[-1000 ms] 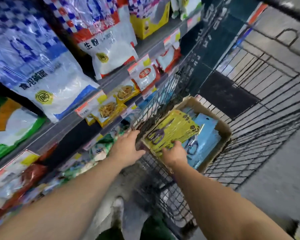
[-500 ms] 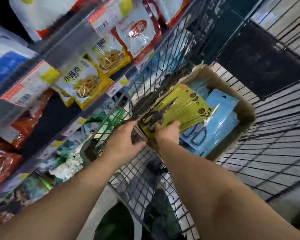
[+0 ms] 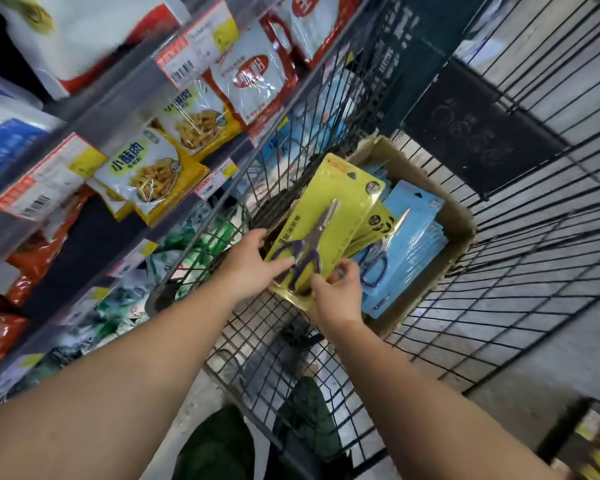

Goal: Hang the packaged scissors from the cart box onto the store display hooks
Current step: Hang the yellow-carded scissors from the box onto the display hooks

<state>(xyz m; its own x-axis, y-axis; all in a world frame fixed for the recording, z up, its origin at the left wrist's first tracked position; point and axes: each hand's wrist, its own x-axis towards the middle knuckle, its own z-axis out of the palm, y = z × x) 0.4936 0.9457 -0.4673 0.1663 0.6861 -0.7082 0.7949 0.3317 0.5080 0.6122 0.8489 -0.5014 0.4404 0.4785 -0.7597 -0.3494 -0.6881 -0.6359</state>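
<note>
A yellow-green scissors pack (image 3: 340, 202) with purple-handled scissors is tilted up out of the cardboard box (image 3: 451, 220) in the wire cart. My left hand (image 3: 253, 261) grips its lower left edge, thumb over the handles. My right hand (image 3: 336, 292) pinches its bottom right corner. Under it more yellow packs (image 3: 378, 223) lie in the box, and beside them a stack of blue scissors packs (image 3: 409, 244). No display hooks are in view.
The black wire cart (image 3: 499, 271) fills the middle and right, its near wall by my wrists. Store shelves (image 3: 94, 112) on the left hold yellow snack bags (image 3: 153, 174), white-red pouches (image 3: 253, 71) and price tags. Grey floor lies at the right.
The top yellow pack has been lifted off the stack and tilted upward. My left hand moved from the cart's edge onto the pack; both hands hold it now.
</note>
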